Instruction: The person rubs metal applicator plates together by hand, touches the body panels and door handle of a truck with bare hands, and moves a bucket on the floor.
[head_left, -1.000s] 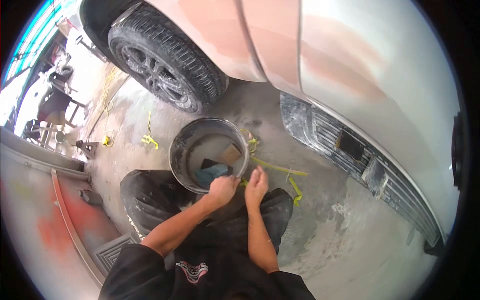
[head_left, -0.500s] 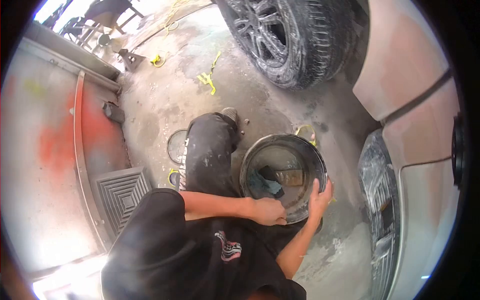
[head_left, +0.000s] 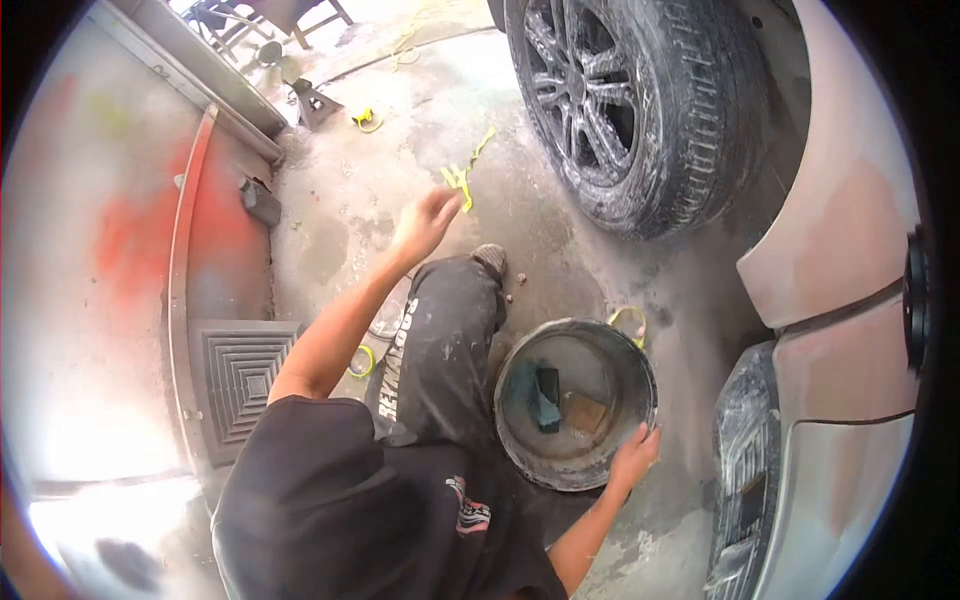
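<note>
A dark round bucket (head_left: 505, 440) stands beside my knee, tilted slightly. My right hand (head_left: 635, 457) grips its near right rim. In the bottom lie a black block (head_left: 547, 383), a crumpled blue-green piece (head_left: 545, 412) that looks like cloth or sandpaper, and a tan rectangular piece (head_left: 585, 411); the bottom looks wet. My left hand (head_left: 428, 225) is raised out ahead over the floor, fingers curled together. In the picture it overlaps the bright yellow strip of tape (head_left: 480, 150) lying on the concrete. Whether anything is between its fingers I cannot make out.
A dusty car wheel (head_left: 640, 120) is ahead on the right, with sanded body panels (head_left: 845, 370) and a headlight (head_left: 745, 460) beside me. On the left stand a paint-marked panel (head_left: 130, 270) and a square vent (head_left: 240, 390). A jack stand (head_left: 312, 103) sits farther off.
My left hand has let go of the bucket's near rim and swung forward and up. The bucket now stands less tilted toward me. My right hand stays on its rim, slightly lower in view.
</note>
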